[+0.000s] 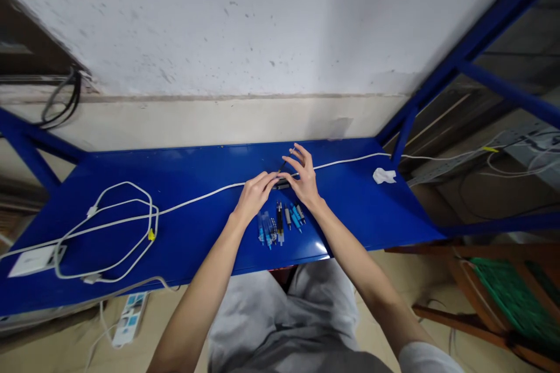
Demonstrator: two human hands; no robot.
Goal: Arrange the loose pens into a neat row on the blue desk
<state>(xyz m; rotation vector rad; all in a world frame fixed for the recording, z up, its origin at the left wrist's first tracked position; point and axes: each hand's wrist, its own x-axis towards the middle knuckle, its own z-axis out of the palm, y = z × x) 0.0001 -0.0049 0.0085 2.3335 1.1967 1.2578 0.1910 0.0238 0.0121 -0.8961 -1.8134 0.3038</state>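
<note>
Mid-frame: our left grip [274, 176] clamps one slim, dark rod [282, 166] | right grip [287, 166], fingers apart, touches it | right: one white tissue [384, 175]

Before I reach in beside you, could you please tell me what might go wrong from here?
The slim dark piece at the fingertips of the left hand and right hand could slip. The loose pen parts lie towards the front edge of the blue tabletop, so a nudge might roll one off. The white cable passes close by the hands and might get snagged.
</note>
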